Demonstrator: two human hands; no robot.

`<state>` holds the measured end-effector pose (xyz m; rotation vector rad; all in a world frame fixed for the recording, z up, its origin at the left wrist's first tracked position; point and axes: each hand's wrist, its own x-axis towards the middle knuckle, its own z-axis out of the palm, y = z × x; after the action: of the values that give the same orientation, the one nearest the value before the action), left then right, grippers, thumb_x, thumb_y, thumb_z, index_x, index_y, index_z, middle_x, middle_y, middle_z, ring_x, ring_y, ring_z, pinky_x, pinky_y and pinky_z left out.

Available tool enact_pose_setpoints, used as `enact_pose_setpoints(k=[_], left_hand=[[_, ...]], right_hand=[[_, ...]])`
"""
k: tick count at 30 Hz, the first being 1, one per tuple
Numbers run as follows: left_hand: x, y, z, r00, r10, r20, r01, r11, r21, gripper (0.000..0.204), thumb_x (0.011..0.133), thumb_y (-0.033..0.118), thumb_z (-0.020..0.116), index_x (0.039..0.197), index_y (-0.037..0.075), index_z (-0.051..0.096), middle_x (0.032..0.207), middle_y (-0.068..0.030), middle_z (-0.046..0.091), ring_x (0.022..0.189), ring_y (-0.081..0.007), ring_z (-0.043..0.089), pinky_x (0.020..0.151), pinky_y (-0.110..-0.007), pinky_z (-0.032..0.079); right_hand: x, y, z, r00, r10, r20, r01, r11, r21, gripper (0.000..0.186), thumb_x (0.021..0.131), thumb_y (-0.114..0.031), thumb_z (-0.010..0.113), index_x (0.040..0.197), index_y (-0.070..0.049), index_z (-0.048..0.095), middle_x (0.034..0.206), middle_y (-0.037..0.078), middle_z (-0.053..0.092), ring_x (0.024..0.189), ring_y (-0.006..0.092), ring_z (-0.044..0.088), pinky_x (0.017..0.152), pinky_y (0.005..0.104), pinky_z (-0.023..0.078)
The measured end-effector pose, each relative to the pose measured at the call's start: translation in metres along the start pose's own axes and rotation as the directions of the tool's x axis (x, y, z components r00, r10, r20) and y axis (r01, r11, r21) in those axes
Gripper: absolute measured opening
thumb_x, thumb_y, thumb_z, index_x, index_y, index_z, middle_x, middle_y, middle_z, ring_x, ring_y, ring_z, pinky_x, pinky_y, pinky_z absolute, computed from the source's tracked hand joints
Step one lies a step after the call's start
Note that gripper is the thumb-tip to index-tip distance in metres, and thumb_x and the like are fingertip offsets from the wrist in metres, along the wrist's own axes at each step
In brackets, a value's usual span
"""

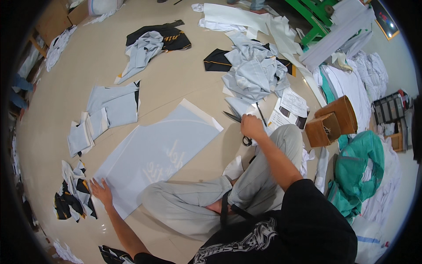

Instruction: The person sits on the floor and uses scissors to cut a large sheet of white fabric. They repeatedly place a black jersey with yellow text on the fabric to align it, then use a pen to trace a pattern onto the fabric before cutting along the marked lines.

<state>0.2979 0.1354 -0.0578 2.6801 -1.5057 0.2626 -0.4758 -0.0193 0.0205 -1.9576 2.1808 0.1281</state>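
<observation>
A large light grey-blue fabric piece [154, 145] with pale lettering lies flat on the floor before my crossed legs. My left hand [101, 192] rests with fingers spread on its lower left edge. To the right of the cloth, my right hand [252, 126] is closed around the middle of a pair of dark scissors [247, 141]. Their blades stick out past the knuckles, and one black handle loop shows below the fist; the grip itself is hidden. Just beyond that hand lies a thin dark stick-like tool [262, 115], beside some printed papers [288, 108].
Folded grey pieces [113, 103] lie beyond the cloth, and black-and-grey scraps [70, 198] beside my left hand. A heap of grey garments [252, 68] sits ahead. Cardboard boxes [323, 130] and a green bundle [358, 163] stand at right. Green metal framing [310, 17] is at the back.
</observation>
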Motion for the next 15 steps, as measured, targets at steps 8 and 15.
enact_pose_setpoints(k=[8, 15], left_hand=[[-0.085, 0.311, -0.122, 0.847, 0.491, 0.205, -0.185, 0.633, -0.751, 0.05, 0.096, 0.027, 0.071, 0.137, 0.001, 0.059, 0.126, -0.0182, 0.069, 0.114, -0.0326, 0.067, 0.095, -0.043, 0.053], [-0.293, 0.492, -0.142, 0.527, 0.803, 0.278, -0.609, 0.585, -0.536, 0.058, 0.087, 0.038, 0.075, 0.127, 0.001, 0.057, 0.118, -0.018, 0.059, 0.111, -0.0387, 0.06, 0.095, -0.052, 0.048]], right_hand=[[-0.01, 0.029, -0.006, 0.988, 0.02, 0.152, -0.028, 0.998, 0.053, 0.045, 0.085, -0.032, 0.075, 0.116, -0.001, 0.062, 0.117, 0.023, 0.068, 0.109, 0.0375, 0.069, 0.09, 0.0489, 0.056], [-0.003, 0.026, -0.005, 0.934, 0.003, 0.356, -0.008, 1.0, 0.012, 0.047, 0.078, -0.026, 0.075, 0.117, -0.002, 0.069, 0.117, 0.02, 0.073, 0.109, 0.0357, 0.072, 0.093, 0.047, 0.057]])
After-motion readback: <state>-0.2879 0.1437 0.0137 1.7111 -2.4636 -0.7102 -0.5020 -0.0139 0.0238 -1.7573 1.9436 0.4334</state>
